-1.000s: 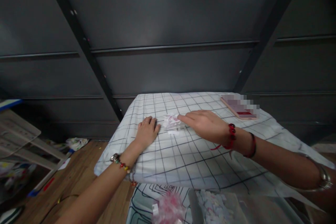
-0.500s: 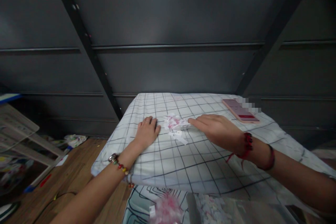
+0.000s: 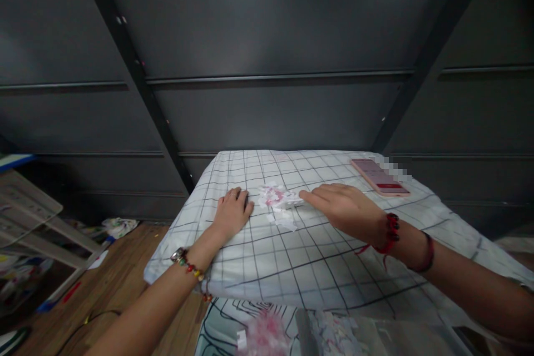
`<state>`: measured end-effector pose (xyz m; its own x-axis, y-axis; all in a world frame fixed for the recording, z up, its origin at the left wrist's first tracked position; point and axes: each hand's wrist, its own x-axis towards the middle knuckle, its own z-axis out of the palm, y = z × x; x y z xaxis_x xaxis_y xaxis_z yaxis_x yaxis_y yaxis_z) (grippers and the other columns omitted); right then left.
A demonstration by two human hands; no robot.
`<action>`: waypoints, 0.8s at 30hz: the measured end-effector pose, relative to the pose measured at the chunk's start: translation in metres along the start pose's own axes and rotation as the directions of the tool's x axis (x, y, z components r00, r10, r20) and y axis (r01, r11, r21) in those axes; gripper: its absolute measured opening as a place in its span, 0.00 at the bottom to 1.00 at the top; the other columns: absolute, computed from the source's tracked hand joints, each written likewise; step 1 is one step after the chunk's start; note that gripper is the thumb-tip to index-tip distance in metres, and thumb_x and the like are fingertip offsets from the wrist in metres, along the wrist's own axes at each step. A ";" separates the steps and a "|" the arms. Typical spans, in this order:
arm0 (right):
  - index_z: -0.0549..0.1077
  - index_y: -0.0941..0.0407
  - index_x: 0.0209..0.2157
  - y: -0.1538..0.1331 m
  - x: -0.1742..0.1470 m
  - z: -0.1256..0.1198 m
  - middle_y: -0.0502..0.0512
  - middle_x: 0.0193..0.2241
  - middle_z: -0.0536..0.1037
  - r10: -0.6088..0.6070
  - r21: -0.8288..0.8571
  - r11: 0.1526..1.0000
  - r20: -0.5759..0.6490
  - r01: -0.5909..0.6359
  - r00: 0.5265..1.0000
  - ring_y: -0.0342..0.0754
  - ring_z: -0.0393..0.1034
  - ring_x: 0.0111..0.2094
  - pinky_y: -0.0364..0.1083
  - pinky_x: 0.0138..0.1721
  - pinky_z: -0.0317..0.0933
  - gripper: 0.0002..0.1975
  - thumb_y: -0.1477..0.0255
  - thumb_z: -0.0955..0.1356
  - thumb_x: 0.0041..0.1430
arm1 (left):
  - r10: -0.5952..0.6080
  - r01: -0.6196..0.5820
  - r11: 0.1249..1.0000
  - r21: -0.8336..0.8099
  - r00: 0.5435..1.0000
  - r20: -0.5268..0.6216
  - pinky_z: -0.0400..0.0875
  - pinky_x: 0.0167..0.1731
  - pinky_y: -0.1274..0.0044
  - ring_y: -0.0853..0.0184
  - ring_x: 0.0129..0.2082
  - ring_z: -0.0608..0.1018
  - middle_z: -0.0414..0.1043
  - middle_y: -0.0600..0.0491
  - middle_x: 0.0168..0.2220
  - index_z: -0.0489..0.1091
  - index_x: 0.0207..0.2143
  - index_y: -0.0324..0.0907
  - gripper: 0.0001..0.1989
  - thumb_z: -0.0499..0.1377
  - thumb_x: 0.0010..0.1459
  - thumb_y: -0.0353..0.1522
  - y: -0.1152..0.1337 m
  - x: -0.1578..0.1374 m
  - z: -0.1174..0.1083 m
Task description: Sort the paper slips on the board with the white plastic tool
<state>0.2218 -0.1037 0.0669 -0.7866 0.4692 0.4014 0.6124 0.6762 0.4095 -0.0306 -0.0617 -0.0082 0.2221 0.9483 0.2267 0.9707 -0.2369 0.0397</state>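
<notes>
A small heap of white and pink paper scraps [image 3: 273,197] lies on the white grid-patterned cloth [image 3: 283,261], with a few flat white pieces along its near side. My left hand [image 3: 231,211] rests palm down on the cloth just left of the heap, fingers spread and holding nothing. On the heap's right side is my right hand [image 3: 337,203], turned on its edge with fingers stretched out together. Its fingertips touch or nearly touch the outermost white scraps; the palm side is hidden.
A pink-edged phone [image 3: 381,178] lies at the cloth's right rear. Below the front edge are a fluffy pink bundle [image 3: 267,334] and a clear bag of shredded paper [image 3: 337,334]. A dark panelled wall [image 3: 271,117] rises behind; a whitish shelf unit [image 3: 45,222] stands left on wooden floor.
The view has shifted very slightly. Both hands stay in nearly the same places beside the paper scraps.
</notes>
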 end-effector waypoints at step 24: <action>0.66 0.60 0.38 -0.007 -0.003 -0.009 0.51 0.23 0.71 -0.015 -0.110 0.994 -0.051 0.009 0.999 0.45 0.65 0.24 0.44 0.25 0.53 0.13 0.84 0.58 0.53 | 0.006 -0.006 1.000 0.020 1.000 -0.007 0.58 0.46 0.64 0.56 0.51 0.63 0.60 0.42 0.53 0.62 0.49 0.37 0.16 0.47 0.62 0.35 0.000 0.000 0.002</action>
<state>0.2206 -0.1153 0.0696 -0.7906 0.4294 0.4365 0.6100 0.6139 0.5010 -0.0306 -0.0616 -0.0100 0.2273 0.9453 0.2339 0.9710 -0.2383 0.0192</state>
